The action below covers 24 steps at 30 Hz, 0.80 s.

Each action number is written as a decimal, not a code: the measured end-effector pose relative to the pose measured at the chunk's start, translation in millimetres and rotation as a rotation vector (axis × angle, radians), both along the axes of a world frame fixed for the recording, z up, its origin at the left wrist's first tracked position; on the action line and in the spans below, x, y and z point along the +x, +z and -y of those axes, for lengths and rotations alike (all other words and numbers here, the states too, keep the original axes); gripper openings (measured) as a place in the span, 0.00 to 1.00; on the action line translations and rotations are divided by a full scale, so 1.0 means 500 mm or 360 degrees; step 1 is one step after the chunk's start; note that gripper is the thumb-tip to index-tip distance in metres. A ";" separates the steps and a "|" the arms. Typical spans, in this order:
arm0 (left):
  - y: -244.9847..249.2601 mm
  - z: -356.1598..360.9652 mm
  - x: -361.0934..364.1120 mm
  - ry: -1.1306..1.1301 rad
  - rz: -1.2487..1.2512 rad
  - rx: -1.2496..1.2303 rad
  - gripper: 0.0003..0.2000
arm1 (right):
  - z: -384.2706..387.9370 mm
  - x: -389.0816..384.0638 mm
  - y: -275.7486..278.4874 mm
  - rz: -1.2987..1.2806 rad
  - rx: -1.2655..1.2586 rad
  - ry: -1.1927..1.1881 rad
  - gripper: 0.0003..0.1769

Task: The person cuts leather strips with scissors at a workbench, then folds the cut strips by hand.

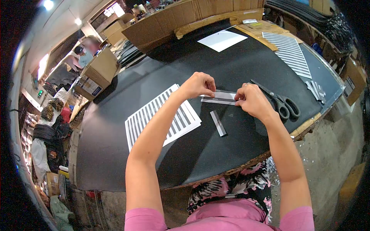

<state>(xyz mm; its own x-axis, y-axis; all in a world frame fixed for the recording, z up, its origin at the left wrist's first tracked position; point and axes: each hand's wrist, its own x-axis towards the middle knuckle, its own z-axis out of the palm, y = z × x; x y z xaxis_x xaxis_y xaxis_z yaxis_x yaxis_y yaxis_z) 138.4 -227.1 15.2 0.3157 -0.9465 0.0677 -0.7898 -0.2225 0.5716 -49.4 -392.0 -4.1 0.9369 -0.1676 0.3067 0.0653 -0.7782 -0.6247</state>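
My left hand pinches the left end of a white paper strip with dark bands, just above the black table top. At the strip's other end my right hand has its thumb and fingertips closed on the paper. A small loose strip, grey with white edges, lies below the hands. To the right of my right hand rest black-handled scissors, blades pointing away and to the left. Left of my hands, partly behind my left forearm, is a stack of black-and-white striped sheets.
The black-covered table has a worn front edge. A white sheet lies at the back, a striped sheet and cut strips at the right. A cardboard box stands left; a person is beyond it.
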 end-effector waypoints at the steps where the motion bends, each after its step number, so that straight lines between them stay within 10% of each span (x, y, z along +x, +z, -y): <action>1: 0.000 0.000 0.000 0.0007 0.0002 -0.0069 0.07 | 0.000 0.001 0.000 -0.0011 0.0005 -0.0004 0.06; 12: 0.060 -0.006 -0.031 0.0013 0.0305 -0.0303 0.06 | 0.004 0.014 0.024 0.1019 -0.0114 -0.0195 0.04; 18: 0.027 -0.022 -0.083 -0.0159 0.0846 -0.0558 0.07 | 0.021 0.022 0.000 0.0789 -0.0085 -0.0137 0.04; 24: 0.007 -0.048 -0.082 -0.0017 0.0457 -0.0463 0.10 | 0.018 0.006 0.011 0.0429 0.0021 -0.0176 0.05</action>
